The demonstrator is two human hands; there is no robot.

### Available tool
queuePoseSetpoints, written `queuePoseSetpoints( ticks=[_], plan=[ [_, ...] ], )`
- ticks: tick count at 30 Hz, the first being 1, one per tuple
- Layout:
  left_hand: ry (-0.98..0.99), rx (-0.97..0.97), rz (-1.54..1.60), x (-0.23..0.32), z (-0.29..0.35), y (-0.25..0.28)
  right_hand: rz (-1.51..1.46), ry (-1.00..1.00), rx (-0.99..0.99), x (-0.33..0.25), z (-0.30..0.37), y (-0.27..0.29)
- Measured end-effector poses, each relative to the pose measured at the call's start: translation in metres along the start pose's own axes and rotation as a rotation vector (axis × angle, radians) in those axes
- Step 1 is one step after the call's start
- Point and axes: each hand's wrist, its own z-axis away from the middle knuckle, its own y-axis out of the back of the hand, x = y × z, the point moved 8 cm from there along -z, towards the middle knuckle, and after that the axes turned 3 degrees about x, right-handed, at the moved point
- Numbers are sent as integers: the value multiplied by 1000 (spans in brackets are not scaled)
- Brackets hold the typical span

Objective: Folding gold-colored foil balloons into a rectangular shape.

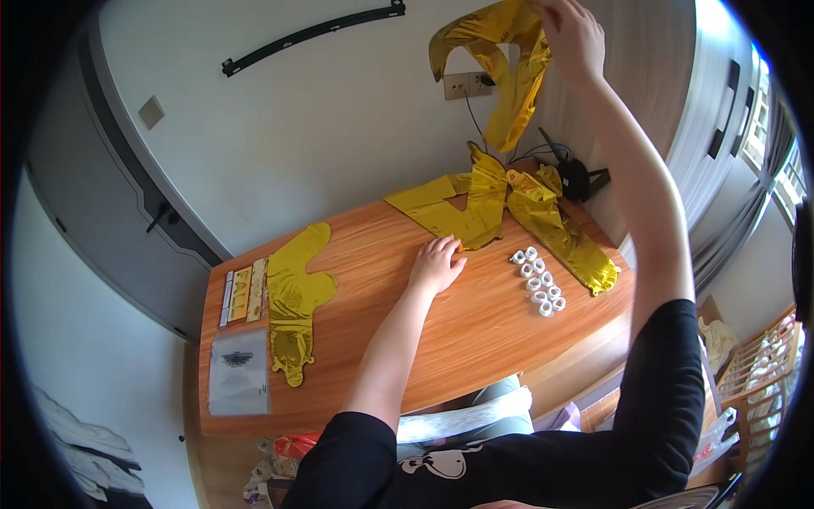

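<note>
High above the table's back right, my right hand (577,38) pinches a limp gold foil balloon (527,89) by its upper edge, and the balloon hangs down beside the wall. My left hand (437,265) lies on the tabletop with its fingers stretched out. Its fingertips meet the front edge of another flat gold foil balloon (466,222). To the right of that one, a long crumpled gold foil balloon (566,242) slants toward the table's right edge. A further flat gold balloon (292,288) lies at the left.
Small white rolls (540,282) stand clustered on the wooden table (373,339), right of my left hand. Printed packets (243,293) and a clear plastic bag (239,386) lie at the left end. A black device (577,178) with cables sits at the back right, below a wall socket (458,86).
</note>
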Motion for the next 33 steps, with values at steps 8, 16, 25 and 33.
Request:
queuePoseSetpoints(
  ticks=[8,16,25,33],
  plan=[
    [-465,841,63,54,73,83,-189,1085,-294,-158,207,163],
    [-756,713,-170,216,258,210,-901,1137,-815,-222,261,280],
    [-286,312,639,144,322,203,-1163,667,-919,-225,200,221],
    [253,309,947,23,310,166,-689,538,-688,-220,260,27]
  ],
)
